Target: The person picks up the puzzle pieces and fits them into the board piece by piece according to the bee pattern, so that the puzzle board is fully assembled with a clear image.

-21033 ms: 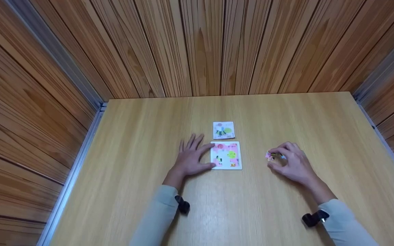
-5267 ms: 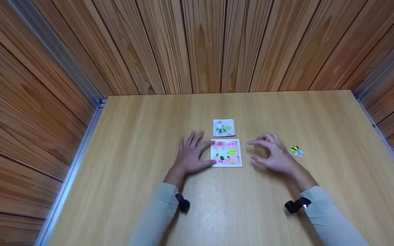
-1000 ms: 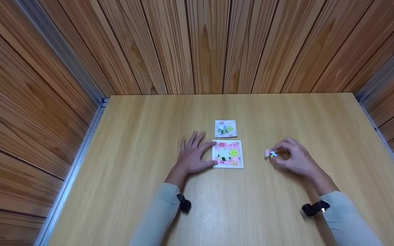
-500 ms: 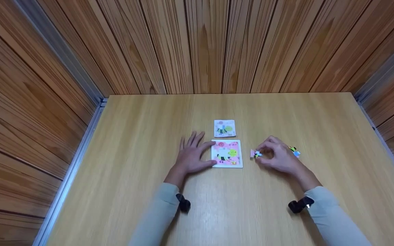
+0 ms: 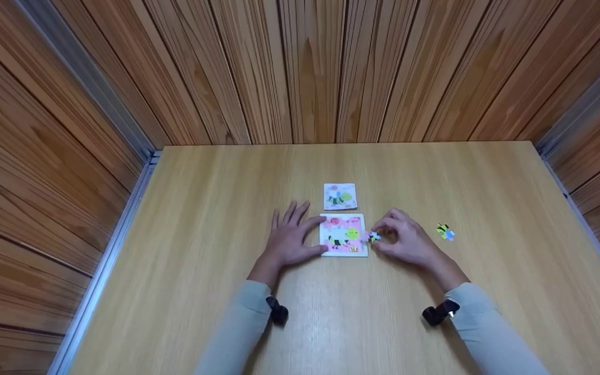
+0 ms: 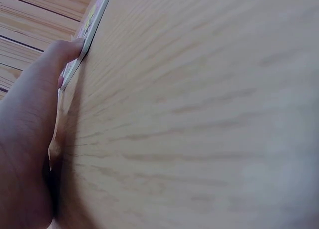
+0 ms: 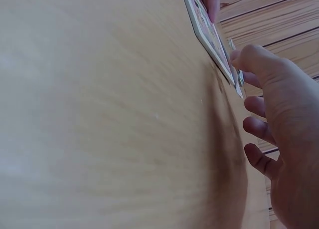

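A square puzzle board [image 5: 338,232] with a white rim lies mid-table, several pink, green and striped pieces set in it around a pale bare patch. My left hand [image 5: 290,243] spreads at its left side, thumb and index finger resting on the edge; the left wrist view shows the thumb [image 6: 71,48] on the rim. At the board's right edge, my right hand [image 5: 408,242] pinches a small puzzle piece [image 5: 373,237], pink, blue and black, between thumb and index finger. In the right wrist view the right hand [image 7: 284,104] partly hides that piece.
A square picture card [image 5: 340,197] of a green striped bee lies just beyond the board. To the right of my right hand lie loose puzzle pieces [image 5: 445,232], yellow, black and blue. Wooden plank walls enclose the table [image 5: 216,208] at the back and sides.
My right hand has carried the pinched puzzle piece left, from well right of the board to its right edge. Loose pieces behind the hand now show fully. The left hand stays put.
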